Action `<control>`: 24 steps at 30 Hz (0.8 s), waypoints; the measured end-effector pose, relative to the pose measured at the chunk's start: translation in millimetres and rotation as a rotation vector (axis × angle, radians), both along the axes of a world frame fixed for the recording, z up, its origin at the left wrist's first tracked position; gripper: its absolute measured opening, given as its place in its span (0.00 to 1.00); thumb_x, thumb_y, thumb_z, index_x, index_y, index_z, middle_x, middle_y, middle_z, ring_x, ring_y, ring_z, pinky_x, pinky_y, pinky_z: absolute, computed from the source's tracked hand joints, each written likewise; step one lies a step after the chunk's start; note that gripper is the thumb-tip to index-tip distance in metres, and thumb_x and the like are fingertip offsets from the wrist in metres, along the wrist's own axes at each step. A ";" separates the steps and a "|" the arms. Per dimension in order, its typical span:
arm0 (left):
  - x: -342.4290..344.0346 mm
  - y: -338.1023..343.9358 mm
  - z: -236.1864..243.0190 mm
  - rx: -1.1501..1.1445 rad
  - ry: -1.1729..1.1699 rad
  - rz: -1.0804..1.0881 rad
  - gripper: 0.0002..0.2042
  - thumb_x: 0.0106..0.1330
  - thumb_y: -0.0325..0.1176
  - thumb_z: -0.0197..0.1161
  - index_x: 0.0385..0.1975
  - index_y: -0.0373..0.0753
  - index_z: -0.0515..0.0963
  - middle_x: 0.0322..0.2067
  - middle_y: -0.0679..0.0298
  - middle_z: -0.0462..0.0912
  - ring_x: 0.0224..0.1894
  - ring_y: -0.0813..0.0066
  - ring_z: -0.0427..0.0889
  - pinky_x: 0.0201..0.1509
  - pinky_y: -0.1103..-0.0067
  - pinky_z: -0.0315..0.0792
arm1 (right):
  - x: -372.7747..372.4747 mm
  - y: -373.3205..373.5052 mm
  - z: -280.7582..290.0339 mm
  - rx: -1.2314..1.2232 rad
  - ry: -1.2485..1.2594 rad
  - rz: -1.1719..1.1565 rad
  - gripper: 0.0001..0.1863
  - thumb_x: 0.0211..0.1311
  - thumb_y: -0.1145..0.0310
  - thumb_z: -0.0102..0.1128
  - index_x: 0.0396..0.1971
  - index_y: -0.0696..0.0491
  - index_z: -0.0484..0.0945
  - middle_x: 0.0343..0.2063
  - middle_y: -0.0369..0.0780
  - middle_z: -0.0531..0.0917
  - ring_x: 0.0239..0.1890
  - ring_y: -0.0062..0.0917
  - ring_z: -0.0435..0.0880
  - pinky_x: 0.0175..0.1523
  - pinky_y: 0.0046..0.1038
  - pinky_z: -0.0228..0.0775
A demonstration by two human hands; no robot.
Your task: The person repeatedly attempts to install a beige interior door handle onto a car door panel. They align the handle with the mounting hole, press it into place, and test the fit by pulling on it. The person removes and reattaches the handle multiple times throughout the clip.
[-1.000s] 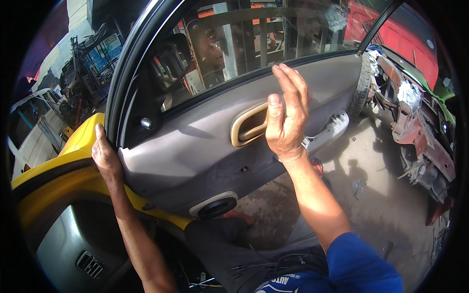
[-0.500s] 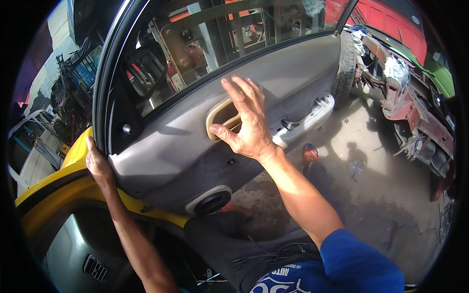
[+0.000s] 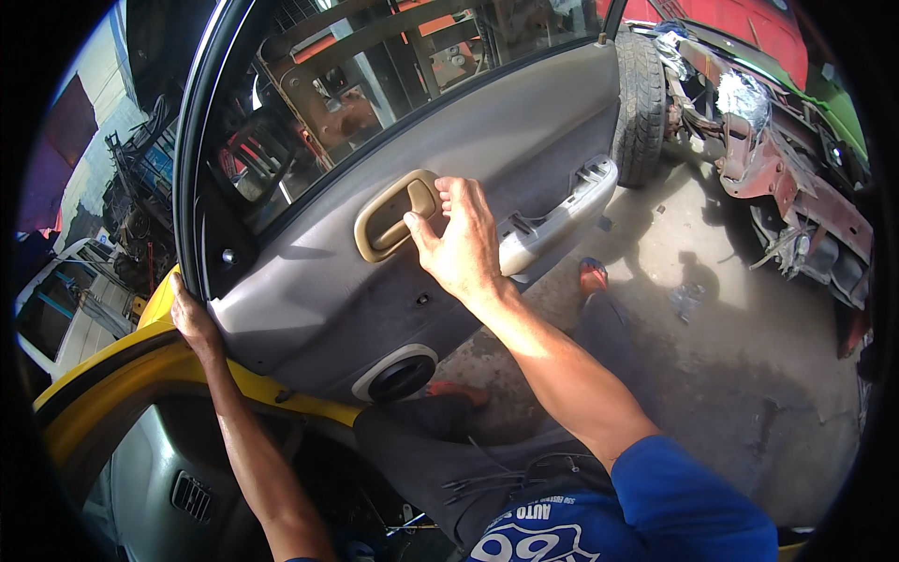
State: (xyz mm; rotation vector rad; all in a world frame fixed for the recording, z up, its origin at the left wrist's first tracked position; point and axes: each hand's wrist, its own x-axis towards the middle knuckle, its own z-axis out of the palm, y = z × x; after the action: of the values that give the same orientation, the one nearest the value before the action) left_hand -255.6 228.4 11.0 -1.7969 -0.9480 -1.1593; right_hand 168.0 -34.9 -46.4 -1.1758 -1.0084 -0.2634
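A grey door panel [image 3: 309, 304] lines the inside of a car door standing open in front of me. My left hand [image 3: 195, 320] is wrapped on the panel's left edge, beside the yellow bodywork. Set in the panel is a beige inside door handle [image 3: 375, 223] with an oval surround. My right hand [image 3: 465, 242] is at its right end, thumb at the lower rim and fingers curled at the upper rim; the fingertips are partly hidden. Behind that hand runs a pale armrest [image 3: 562, 217]. A round speaker [image 3: 400, 377] sits low in the panel.
Above the panel is the door's window glass [image 3: 412, 70]. A tyre [image 3: 640, 108] and a stripped, rusty car frame [image 3: 763, 178] stand to the right on the concrete floor [image 3: 655, 356]. The yellow car body [image 3: 262, 391] and a dark dashboard [image 3: 159, 478] lie at lower left.
My right hand has gone from spread fingers over the door handle to curled fingers at its right end. The view has shifted slightly; my left hand keeps its place on the door edge.
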 end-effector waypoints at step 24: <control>60.2 -60.3 15.9 -0.144 -0.259 -0.131 0.13 0.83 0.34 0.53 0.53 0.34 0.82 0.37 0.42 0.87 0.41 0.39 0.85 0.46 0.55 0.77 | -13.5 -12.8 -5.6 0.079 -0.193 0.187 0.11 0.65 0.71 0.76 0.31 0.59 0.81 0.28 0.39 0.78 0.26 0.26 0.80 0.33 0.31 0.74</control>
State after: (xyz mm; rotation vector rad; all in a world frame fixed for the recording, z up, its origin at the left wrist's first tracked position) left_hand -195.4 168.1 26.9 -1.8760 -1.0994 -1.4657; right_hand 154.5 -47.7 -51.9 -0.9902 -1.2576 -0.2691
